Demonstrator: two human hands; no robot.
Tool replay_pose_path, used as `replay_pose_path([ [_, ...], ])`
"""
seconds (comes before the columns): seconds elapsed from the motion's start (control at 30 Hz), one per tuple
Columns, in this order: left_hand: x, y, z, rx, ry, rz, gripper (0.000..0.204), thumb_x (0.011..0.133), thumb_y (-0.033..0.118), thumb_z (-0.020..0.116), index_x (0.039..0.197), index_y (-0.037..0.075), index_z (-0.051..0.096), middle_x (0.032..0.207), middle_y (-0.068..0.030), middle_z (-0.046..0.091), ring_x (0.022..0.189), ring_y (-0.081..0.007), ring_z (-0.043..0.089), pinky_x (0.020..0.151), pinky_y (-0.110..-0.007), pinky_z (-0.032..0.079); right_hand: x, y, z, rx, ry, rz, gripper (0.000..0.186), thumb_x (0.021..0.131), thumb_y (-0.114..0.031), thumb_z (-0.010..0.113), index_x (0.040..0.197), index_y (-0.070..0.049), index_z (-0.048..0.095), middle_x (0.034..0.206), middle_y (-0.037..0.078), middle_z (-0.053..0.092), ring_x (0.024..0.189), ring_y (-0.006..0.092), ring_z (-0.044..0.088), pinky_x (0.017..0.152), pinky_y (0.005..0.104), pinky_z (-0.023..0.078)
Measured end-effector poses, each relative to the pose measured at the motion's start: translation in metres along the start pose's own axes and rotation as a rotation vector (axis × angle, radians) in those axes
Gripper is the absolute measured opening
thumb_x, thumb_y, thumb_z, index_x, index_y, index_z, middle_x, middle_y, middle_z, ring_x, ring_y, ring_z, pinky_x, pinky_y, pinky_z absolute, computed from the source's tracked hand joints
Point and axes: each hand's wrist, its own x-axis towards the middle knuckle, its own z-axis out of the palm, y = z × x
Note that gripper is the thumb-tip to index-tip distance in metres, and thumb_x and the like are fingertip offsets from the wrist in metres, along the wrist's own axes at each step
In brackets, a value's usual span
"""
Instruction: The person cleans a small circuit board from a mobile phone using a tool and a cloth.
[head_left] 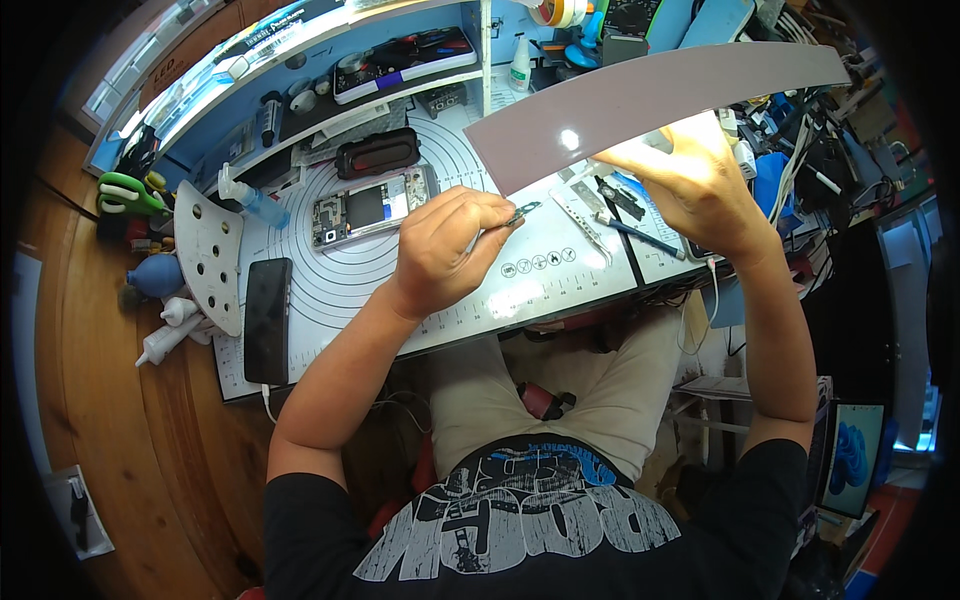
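My left hand (448, 240) is closed in a pinch on a small dark component (525, 211), held over the white work mat (545, 290). An opened phone (365, 212) lies just beyond that hand, with a black case (378, 150) behind it. My right hand (690, 180) is raised under a long pinkish-grey curved panel (650, 90), fingers curled near its lower edge; what they grip, if anything, is hidden. Beneath it lie tweezers (585, 230), a pen-like tool (650, 235) and small dark parts (620, 200).
A dark phone (267, 320) with a cable lies at the left, near a holed stand (207, 260), spray bottle (255, 200) and green scissors (130, 193). A shelf (390, 80) runs along the back. Cables and tools (800, 170) crowd the right side; a screen (850, 450) stands lower right.
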Motion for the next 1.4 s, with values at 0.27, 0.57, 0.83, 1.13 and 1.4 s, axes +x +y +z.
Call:
replay_pose_path([
  [0.27, 0.001, 0.001, -0.001, 0.001, 0.006, 0.012, 0.022, 0.078, -0.011, 0.08, 0.094, -0.001, 0.067, 0.089, -0.0154, 0.076, 0.077, -0.0242, 0.074, 0.065, -0.03, 0.058, -0.001, 0.0, 0.002, 0.034, 0.019, 0.031, 0.044, 0.078, 0.004, 0.068, 0.116, -0.014, 0.076, 0.116, 0.01, 0.073, 0.111, 0.03, 0.065, 0.099, 0.0415, 0.049],
  [0.57, 0.001, 0.002, 0.001, 0.05, 0.009, 0.057, 0.025, 0.076, -0.014, 0.079, 0.093, -0.001, 0.066, 0.09, -0.0159, 0.075, 0.078, -0.0268, 0.073, 0.067, -0.032, 0.056, -0.034, 0.05, 0.028, 0.226, 0.274, 0.427, 0.043, 0.079, -0.014, 0.086, 0.119, -0.007, 0.071, 0.117, 0.011, 0.071, 0.107, 0.0264, 0.065, 0.09, 0.0357, 0.051],
  [0.83, -0.004, -0.004, -0.002, 0.108, -0.009, 0.054, 0.025, 0.074, -0.015, 0.078, 0.091, -0.002, 0.066, 0.091, -0.016, 0.075, 0.078, -0.0278, 0.073, 0.068, -0.033, 0.057, -0.069, 0.091, 0.108, 0.462, 0.342, 0.996, 0.055, 0.079, -0.013, 0.088, 0.125, 0.003, 0.063, 0.111, 0.016, 0.074, 0.099, 0.0206, 0.072, 0.083, 0.0331, 0.056],
  [1.13, -0.003, -0.003, 0.003, 0.134, -0.055, 0.046, 0.026, 0.072, -0.017, 0.077, 0.09, -0.002, 0.066, 0.091, -0.0159, 0.074, 0.078, -0.0285, 0.072, 0.068, -0.033, 0.056, -0.096, 0.081, 0.115, -0.089, 0.322, 0.883, 0.047, 0.085, -0.02, 0.082, 0.125, 0.0, 0.065, 0.109, 0.019, 0.074, 0.098, 0.0289, 0.073, 0.086, 0.0375, 0.056],
  [1.4, -0.003, 0.001, 0.003, 0.137, -0.061, 0.043, 0.026, 0.071, -0.016, 0.077, 0.091, -0.003, 0.066, 0.091, -0.0163, 0.074, 0.078, -0.0285, 0.072, 0.067, -0.033, 0.057, -0.094, -0.033, 0.055, 0.345, -0.112, 0.682, 0.015, 0.085, -0.011, 0.076, 0.092, 0.0, 0.071, 0.087, 0.015, 0.067, 0.088, 0.0345, 0.062, 0.08, 0.0439, 0.049],
])
